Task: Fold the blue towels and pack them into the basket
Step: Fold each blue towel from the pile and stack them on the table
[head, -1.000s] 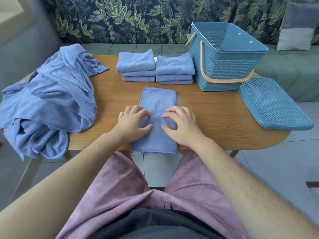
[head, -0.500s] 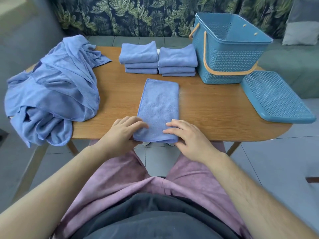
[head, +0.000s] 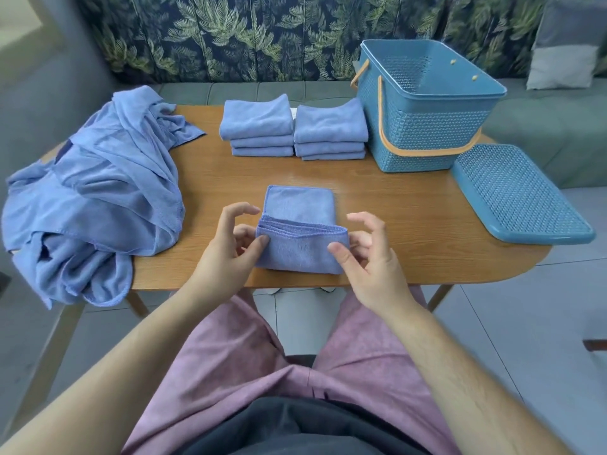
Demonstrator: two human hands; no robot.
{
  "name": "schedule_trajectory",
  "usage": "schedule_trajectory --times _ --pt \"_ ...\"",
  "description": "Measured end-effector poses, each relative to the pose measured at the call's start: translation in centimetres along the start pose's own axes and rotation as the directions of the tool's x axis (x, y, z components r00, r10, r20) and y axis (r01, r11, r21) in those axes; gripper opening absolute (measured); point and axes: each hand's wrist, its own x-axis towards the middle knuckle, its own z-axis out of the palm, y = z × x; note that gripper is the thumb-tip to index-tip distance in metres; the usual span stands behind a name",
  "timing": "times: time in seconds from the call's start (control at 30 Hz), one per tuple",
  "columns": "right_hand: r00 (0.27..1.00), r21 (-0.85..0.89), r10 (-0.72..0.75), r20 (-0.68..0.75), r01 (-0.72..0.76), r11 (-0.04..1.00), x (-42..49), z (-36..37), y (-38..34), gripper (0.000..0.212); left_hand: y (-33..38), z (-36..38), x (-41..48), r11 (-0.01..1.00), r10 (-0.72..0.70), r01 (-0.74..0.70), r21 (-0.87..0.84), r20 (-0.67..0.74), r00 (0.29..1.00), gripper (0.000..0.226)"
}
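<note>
Head view: your left hand [head: 230, 247] pinches the left end of the towel's [head: 300, 205] near edge, thumb on the front face, fingers behind, index finger raised off the cloth. Your right hand [head: 364, 254] pinches the right end the same way: thumb in front, fingers behind, index finger up and clear. The near half of the towel is lifted and doubled toward the far half, which lies flat on the table [head: 394, 218], centre, near the front edge. Hemmed edges show as a layered line along the top of the lifted flap.

Two stacks of folded towels sit at the far edge, close side by side: left stack [head: 258, 129], right stack [head: 330, 131], three in each. The basket [head: 423, 136] stands upright just right of the right stack, with its orange handle [head: 427, 152] down across the front wall. The lid [head: 519, 192] lies flat just beside the basket on the table's right end, its right corner past the edge. The pile [head: 92, 192] of unfolded towels covers the left end and hangs off it.
</note>
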Motion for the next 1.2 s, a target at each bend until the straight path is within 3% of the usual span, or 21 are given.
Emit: schedule_trajectory --times 0.2,0.37,0.47,0.77,0.93,1.0,1.1,1.2 --pt "0.997 -0.129 -0.014 0.079 0.024 0.991 2.5 0.8 1.0 0.011 -0.1 0.2 3.3 0.996 -0.077 0.08 0.04 -0.059 0.995 0.023" --pt "0.998 -0.13 0.063 0.001 -0.062 0.99 5.6 1.3 1.6 0.01 -0.1 0.7 5.7 0.994 -0.109 0.111 0.015 -0.096 0.989 0.02" --pt "0.993 -0.154 0.12 0.007 -0.117 0.981 7.8 1.8 2.2 0.013 0.2 0.6 6.9 0.994 -0.106 0.107 0.023 -0.062 0.992 0.02" --pt "0.945 -0.314 0.317 0.081 -0.278 0.908 11.7 3.2 4.0 0.039 -2.9 0.5 11.0 0.946 -0.137 0.124 0.3 0.022 0.99 0.048" --pt "0.91 -0.565 0.391 0.142 -0.25 0.787 11.3 3.8 4.0 0.053 -4.1 1.2 11.2 0.88 -0.129 0.076 0.469 0.082 0.988 0.054" --pt "0.925 -0.662 0.369 0.095 -0.218 0.717 10.6 4.2 3.7 0.056 -4.1 1.3 11.0 0.834 -0.123 0.077 0.546 0.049 0.991 0.053" --pt "0.983 -0.755 0.186 -0.006 -0.126 0.644 10.4 4.3 3.4 0.054 -2.9 1.9 11.1 0.682 0.039 -0.065 0.729 0.052 0.998 0.056" --pt "0.995 -0.742 0.059 0.086 0.025 0.67 10.8 5.0 3.3 0.052 -2.0 2.9 11.7 0.672 0.088 -0.204 0.712 0.196 0.977 0.06"
